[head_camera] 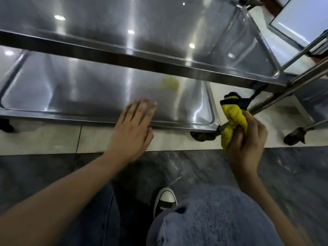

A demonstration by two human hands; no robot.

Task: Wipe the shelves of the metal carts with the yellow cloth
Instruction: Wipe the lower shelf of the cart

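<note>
Knee (213, 219) nearest. R hand (246, 137) fist-grips bunched yellow cloth (232, 121) off lower shelf's (88, 89) right corner; L hand (132, 128) flat-fingered, empty, at near rim. I'd open cloth flat, wipe w/ long overlapping passes, far to near.

No text, label, brand, number or sign can be read anywhere in the view. The steel shelves carry only light reflections, and nothing legible is printed on the cloth, the shoe or the clothing.
</note>
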